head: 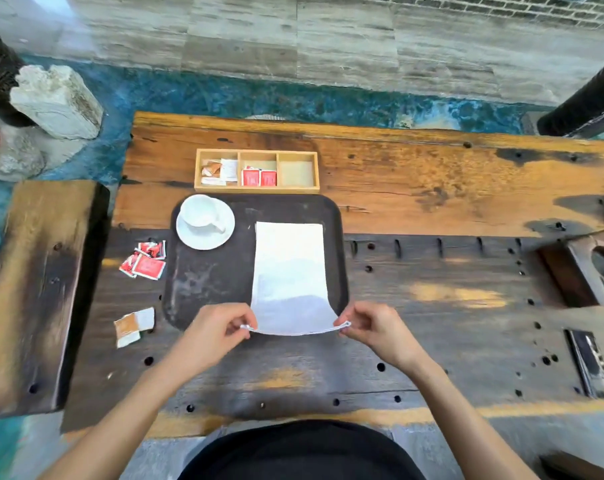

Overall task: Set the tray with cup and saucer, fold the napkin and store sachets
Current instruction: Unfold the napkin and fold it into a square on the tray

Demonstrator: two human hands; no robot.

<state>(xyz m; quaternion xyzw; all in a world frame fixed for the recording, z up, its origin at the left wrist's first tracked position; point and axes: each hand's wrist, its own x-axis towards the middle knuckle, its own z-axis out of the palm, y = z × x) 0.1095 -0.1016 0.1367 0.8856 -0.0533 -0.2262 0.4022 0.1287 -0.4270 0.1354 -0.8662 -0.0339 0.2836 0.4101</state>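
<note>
A dark tray [210, 282] lies on the wooden table. At its far left corner a white cup [199, 211] stands on a white saucer [203, 239]. A long white napkin [290, 271] stretches down the tray's right half. My left hand [220, 327] pinches its near left corner and my right hand [373, 327] pinches its near right corner, lifting the near edge off the tray. Behind the tray sits a wooden sachet box [257, 188] with three compartments: brown and white sachets in the left, red ones in the middle, none visible in the right.
Red sachets [144, 259] lie loose left of the tray, and brown-and-white sachets [132, 325] nearer me. A wooden block with a round hole [591, 268] stands at the right. A side bench [33, 289] adjoins the table on the left.
</note>
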